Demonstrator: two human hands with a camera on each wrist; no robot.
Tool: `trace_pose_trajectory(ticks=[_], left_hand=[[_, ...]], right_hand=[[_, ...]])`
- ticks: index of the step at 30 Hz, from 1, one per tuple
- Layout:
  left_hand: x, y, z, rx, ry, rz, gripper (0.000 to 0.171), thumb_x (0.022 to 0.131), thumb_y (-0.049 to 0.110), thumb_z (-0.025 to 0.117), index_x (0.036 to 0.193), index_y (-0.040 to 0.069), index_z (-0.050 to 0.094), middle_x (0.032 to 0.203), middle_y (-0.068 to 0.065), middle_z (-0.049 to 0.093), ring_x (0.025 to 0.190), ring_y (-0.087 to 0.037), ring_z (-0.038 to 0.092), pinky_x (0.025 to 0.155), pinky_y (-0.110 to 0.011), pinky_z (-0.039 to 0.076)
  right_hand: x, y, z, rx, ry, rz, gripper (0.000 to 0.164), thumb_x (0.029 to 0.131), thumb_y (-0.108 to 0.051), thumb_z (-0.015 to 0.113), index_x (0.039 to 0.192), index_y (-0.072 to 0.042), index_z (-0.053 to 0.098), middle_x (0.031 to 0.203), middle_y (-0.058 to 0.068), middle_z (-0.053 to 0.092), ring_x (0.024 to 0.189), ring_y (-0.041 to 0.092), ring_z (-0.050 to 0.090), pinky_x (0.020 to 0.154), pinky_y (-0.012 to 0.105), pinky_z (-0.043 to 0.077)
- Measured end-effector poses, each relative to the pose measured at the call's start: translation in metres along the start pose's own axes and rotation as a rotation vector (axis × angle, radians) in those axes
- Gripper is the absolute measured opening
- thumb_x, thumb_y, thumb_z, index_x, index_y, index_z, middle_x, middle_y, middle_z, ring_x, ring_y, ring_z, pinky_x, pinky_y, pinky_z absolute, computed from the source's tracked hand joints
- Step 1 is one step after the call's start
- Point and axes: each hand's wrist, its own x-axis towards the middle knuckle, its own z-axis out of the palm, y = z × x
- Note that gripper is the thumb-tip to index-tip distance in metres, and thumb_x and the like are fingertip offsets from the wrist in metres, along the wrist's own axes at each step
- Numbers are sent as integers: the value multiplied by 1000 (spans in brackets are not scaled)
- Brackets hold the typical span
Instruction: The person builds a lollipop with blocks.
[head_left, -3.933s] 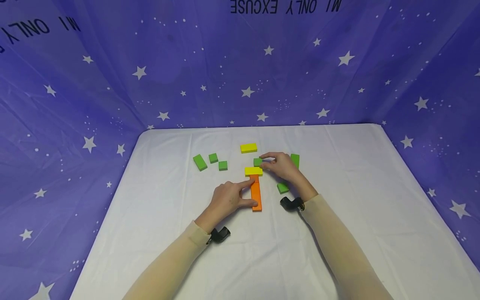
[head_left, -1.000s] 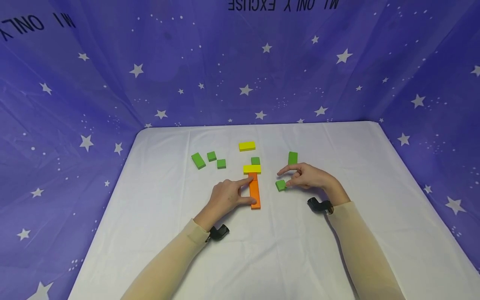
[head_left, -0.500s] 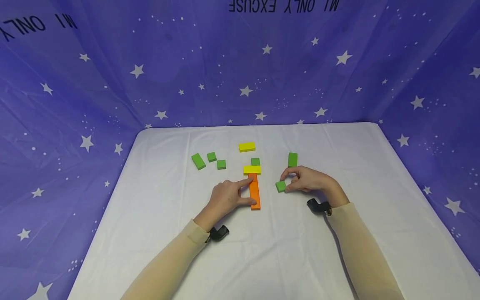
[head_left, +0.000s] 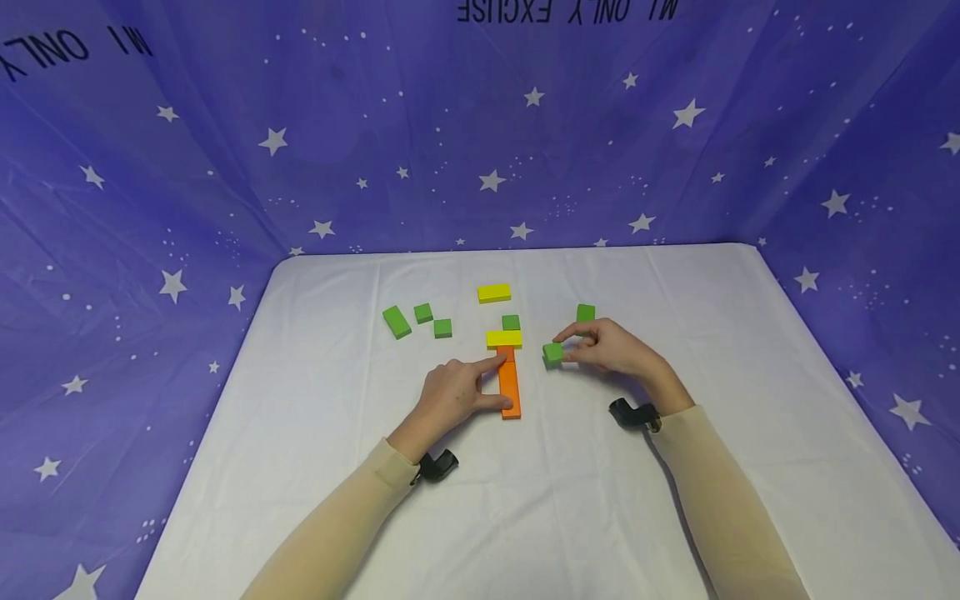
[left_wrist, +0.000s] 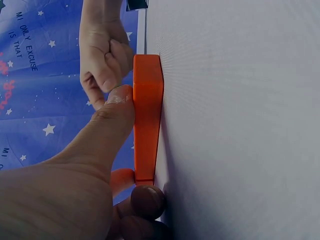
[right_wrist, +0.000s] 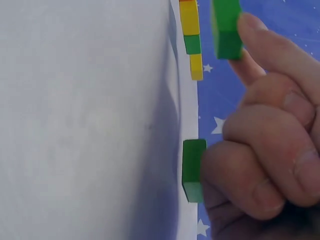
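Two bare hands in beige sleeves (head_left: 731,500) are over a table spread with a white cloth (head_left: 300,417); picture a clock centred on a crosswise yellow block (head_left: 504,339), twelve toward the far edge. At six o'clock a small orange block (head_left: 508,352) touches it, and a long orange block (head_left: 510,385) continues that line toward the person. The left hand (head_left: 455,396), between seven and eight, has thumb and forefinger spread apart, the thumb pressing the near end of the long orange block, the forefinger resting on the small one. The right hand (head_left: 613,346), at three, pinches a little green block (head_left: 552,354) between thumb and forefinger, lifted off the cloth and apart from the other pieces. At twelve, a green square (head_left: 511,322) lies against the crosswise yellow block, with a second yellow block (head_left: 494,293) farther out. Between two and three, a green brick (head_left: 586,312) is partly hidden behind the right hand. Between nine and ten, well apart, lie two green cubes (head_left: 442,328) and a green oblong (head_left: 397,322). Beyond the table hangs a purple curtain (head_left: 420,125) with white stars and upside-down lettering.
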Motion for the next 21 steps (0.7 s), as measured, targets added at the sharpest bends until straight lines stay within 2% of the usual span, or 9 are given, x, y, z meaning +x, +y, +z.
trace_pose_trajectory(ticks=[9, 21], left_hand=[[0, 0, -2, 1, -2, -1, 82, 78, 63, 86, 150, 33, 62, 60, 7, 51, 51, -13, 41, 54, -27, 27], [0, 0, 0, 23, 1, 19, 81, 79, 64, 85, 150, 33, 62, 59, 7, 52, 50, -13, 44, 52, -26, 30]], right_hand=[[9, -12, 7, 10, 173, -63, 39, 90, -37, 86, 124, -21, 77, 60, -3, 39, 49, 14, 34, 47, 28, 28], [25, -23, 17, 83, 211, -71, 41, 92, -38, 84, 129, -22, 76, 56, -5, 37, 46, 12, 31, 45, 28, 27]])
